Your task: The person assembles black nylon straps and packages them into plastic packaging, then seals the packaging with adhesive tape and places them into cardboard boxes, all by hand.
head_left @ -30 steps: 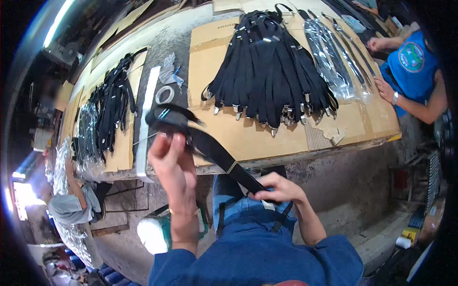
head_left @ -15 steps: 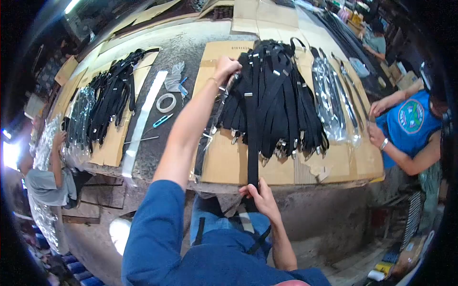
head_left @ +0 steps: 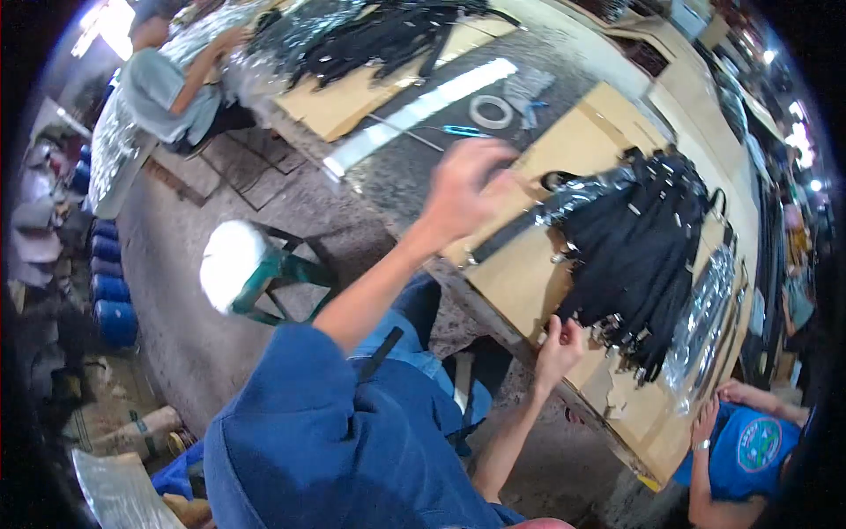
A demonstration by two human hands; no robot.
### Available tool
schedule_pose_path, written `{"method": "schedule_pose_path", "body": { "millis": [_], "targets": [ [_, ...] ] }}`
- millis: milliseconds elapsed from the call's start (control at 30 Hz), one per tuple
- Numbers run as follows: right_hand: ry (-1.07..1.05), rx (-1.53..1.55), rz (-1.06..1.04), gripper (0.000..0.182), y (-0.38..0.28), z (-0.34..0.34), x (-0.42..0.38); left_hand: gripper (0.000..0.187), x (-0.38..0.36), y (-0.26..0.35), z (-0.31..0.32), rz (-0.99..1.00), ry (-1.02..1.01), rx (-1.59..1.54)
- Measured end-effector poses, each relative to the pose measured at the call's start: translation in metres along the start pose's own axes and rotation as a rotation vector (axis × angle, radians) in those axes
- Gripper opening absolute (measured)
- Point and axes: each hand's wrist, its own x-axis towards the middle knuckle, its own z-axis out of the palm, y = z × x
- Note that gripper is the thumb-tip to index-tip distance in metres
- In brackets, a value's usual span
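Observation:
My left hand (head_left: 467, 192), blurred, is raised over the near edge of the table with its fingers curved and apart from the thumb; nothing shows in it. My right hand (head_left: 559, 354) is closed at the lower end of a black strap, beside the metal clips. The pile of black straps (head_left: 639, 247) lies fanned out on a cardboard sheet (head_left: 507, 282). Across the upper left of the pile lies a clear plastic sleeve (head_left: 586, 194) with a dark strap. A bagged bundle (head_left: 701, 326) lies to the right of the pile.
A tape roll (head_left: 491, 112), a blue cutter (head_left: 463, 130) and a pale strip (head_left: 423, 115) lie on the dark tabletop. A stool (head_left: 282, 273) stands at the left. One person (head_left: 176, 93) is at the upper left, another (head_left: 749, 445) at the lower right.
The view has turned. My left hand has left the top of the straps and moved toward the near edge, its fingers opened. My right hand is still at the strap's lower end.

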Motion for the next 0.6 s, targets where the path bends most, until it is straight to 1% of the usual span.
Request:
{"method": "schedule_pose_path", "body": {
  "millis": [33,67,100,133,167,200,233,267,300,333,367,400,467,500,567,600],
  "targets": [
    [0.005,0.028,0.007,0.026,0.001,0.003,-0.001,0.016,-0.029,-0.019,-0.037,-0.204,0.120,0.128],
    [0.017,0.051,0.010,0.025,0.004,0.003,-0.002,0.016,-0.065,-0.058,-0.064,-0.593,0.250,0.064],
    [0.033,0.099,-0.045,0.025,0.016,0.006,-0.001,0.016,-0.103,-0.110,-0.088,-0.798,0.399,0.053],
    [0.013,0.102,-0.062,0.025,0.019,0.006,-0.001,0.019,-0.141,-0.163,-0.107,-0.944,0.522,0.029],
    [0.022,-0.004,-0.100,0.025,0.022,0.006,-0.002,0.020,-0.177,-0.223,-0.121,-1.133,0.556,-0.126],
    [0.040,-0.104,-0.144,0.026,0.023,0.006,-0.001,0.020,-0.174,-0.239,-0.132,-1.124,0.580,-0.124],
    [-0.017,-0.094,-0.113,0.023,0.024,0.003,0.002,0.019,-0.169,-0.249,-0.139,-1.331,0.742,-0.413],
    [-0.021,-0.103,-0.121,0.023,0.026,0.000,0.003,0.019,-0.171,-0.255,-0.141,-1.532,0.890,-0.722],
    [-0.029,-0.034,-0.148,0.022,0.030,0.000,0.003,0.019,-0.176,-0.266,-0.140,-1.536,0.896,-0.731],
    [-0.034,0.040,-0.178,0.021,0.033,0.002,0.005,0.020,-0.177,-0.280,-0.138,-1.470,0.906,-0.879],
    [-0.021,0.032,-0.177,0.020,0.036,0.002,0.006,0.020,-0.178,-0.288,-0.136,-1.396,0.912,-1.024],
    [-0.018,0.030,-0.185,0.020,0.039,0.001,0.007,0.020,-0.183,-0.294,-0.134,-1.393,0.914,-1.034],
    [-0.034,0.019,-0.156,0.021,0.037,0.001,0.005,0.035,-0.189,-0.300,-0.133,-1.261,0.865,-1.110],
    [-0.034,0.018,-0.161,0.021,0.037,0.000,0.005,0.035,-0.193,-0.303,-0.133,-1.258,0.867,-1.114],
    [-0.028,0.022,-0.181,0.023,0.033,0.001,0.003,0.028,-0.200,-0.304,-0.134,-1.153,0.970,-1.171],
    [-0.032,0.022,-0.184,0.023,0.034,0.001,0.002,0.028,-0.204,-0.304,-0.136,-1.151,0.975,-1.170]
  ]
}}
